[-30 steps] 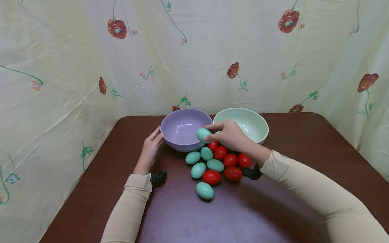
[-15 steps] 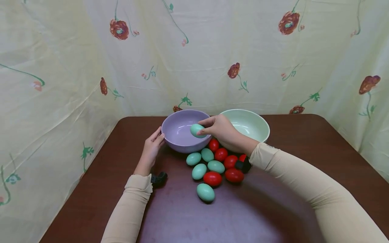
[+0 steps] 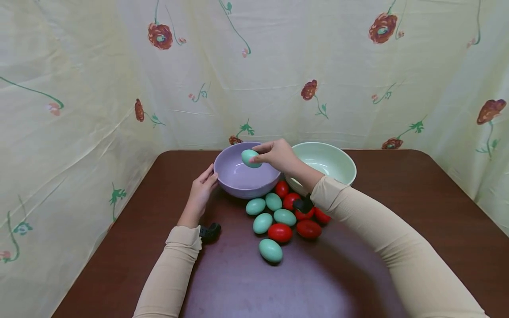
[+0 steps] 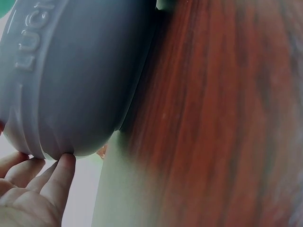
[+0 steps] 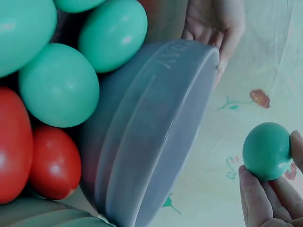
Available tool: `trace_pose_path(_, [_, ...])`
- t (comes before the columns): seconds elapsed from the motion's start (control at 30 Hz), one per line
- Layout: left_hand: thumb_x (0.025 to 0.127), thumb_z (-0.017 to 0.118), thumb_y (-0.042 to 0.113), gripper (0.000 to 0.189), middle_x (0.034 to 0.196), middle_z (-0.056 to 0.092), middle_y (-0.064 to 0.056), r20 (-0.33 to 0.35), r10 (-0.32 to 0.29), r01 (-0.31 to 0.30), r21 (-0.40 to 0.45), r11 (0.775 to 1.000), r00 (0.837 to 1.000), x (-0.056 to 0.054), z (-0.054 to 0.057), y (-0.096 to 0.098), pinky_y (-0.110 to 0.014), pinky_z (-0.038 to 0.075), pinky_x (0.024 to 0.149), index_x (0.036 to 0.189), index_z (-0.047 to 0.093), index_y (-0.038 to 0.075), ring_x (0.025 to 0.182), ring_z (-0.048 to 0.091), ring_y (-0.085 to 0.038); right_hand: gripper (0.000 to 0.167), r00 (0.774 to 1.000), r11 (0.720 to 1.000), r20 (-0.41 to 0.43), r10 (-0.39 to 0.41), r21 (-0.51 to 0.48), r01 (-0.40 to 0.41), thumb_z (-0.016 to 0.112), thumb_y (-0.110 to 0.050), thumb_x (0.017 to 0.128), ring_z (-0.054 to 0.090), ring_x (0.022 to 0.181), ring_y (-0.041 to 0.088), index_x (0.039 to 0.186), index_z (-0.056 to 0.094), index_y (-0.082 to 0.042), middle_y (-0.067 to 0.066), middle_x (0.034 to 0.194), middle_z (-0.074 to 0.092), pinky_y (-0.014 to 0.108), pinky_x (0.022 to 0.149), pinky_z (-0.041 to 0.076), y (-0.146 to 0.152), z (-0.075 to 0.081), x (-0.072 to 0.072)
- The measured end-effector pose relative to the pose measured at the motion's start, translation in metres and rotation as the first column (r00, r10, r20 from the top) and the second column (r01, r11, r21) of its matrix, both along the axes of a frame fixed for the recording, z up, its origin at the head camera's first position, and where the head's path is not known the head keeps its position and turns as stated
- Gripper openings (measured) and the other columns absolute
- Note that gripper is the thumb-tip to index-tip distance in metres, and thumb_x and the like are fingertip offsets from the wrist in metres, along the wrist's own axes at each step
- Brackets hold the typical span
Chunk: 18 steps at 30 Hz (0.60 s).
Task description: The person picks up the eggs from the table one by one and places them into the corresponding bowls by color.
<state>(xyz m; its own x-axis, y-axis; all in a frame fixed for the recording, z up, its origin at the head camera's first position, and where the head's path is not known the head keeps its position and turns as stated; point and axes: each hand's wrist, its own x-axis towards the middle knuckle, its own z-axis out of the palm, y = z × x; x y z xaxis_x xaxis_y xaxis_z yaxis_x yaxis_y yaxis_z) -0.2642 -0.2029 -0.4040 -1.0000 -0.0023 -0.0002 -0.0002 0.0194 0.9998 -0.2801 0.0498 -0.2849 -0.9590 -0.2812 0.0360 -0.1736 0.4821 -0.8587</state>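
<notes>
My right hand pinches a green egg between thumb and fingertips. It holds the egg above the purple bowl, overlapping the bowl's opening in the head view. The right wrist view shows the same egg past the bowl's rim, resting against the fingers. On the left side of that bowl, my left hand touches the outer wall with extended fingers. Its fingertips lie against the bowl's outside in the left wrist view. Inside, the visible part of the purple bowl holds no egg.
A pale green bowl stands right of the purple one, partly behind the right forearm. Several green eggs and red eggs lie grouped in front of the bowls. One green egg sits nearest the front. A floral curtain hangs behind the table.
My right hand has carried the green egg leftward and farther back, from the purple bowl's right front rim to over its opening. The left hand has stayed at the bowl's side.
</notes>
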Motion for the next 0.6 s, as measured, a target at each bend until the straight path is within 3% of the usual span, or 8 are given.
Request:
trace_pose_path(0.37, [0.105, 0.049, 0.019, 0.056, 0.164, 0.026, -0.008, -0.012, 0.008, -0.008, 0.022, 1.0, 1.0, 0.002, 0.0, 0.002, -0.039, 0.036, 0.118, 0.156, 0.03, 0.009, 0.147, 0.035, -0.022, 0.042, 1.0, 1.0, 0.002, -0.016, -0.021, 0.016, 0.085, -0.027, 0.079, 0.061, 0.121, 0.02, 0.117, 0.075, -0.012, 0.009, 0.118, 0.074, 0.03, 0.09, 0.052, -0.013, -0.005, -0.02])
trace_pose_path(0.47, [0.105, 0.049, 0.019, 0.055, 0.164, 0.026, -0.007, -0.01, 0.012, -0.012, 0.022, 1.0, 1.0, 0.002, -0.002, 0.004, -0.038, 0.036, 0.118, 0.156, 0.03, 0.01, 0.147, 0.036, -0.022, 0.041, 0.999, 0.998, 0.038, -0.03, -0.045, 0.032, 0.086, -0.026, 0.079, 0.065, 0.113, 0.021, 0.115, 0.076, -0.011, 0.01, 0.116, 0.074, 0.03, 0.087, 0.056, -0.016, -0.008, -0.023])
trace_pose_path(0.6, [0.105, 0.049, 0.019, 0.055, 0.164, 0.027, -0.006, -0.008, 0.012, -0.011, 0.018, 1.0, 1.0, 0.004, -0.002, 0.005, -0.038, 0.037, 0.118, 0.157, 0.03, 0.011, 0.147, 0.036, -0.021, 0.041, 0.995, 0.995, 0.096, -0.031, -0.09, 0.04, 0.085, -0.023, 0.079, 0.068, 0.109, 0.023, 0.116, 0.075, -0.008, 0.011, 0.126, 0.07, 0.036, 0.093, 0.058, -0.02, -0.013, -0.024])
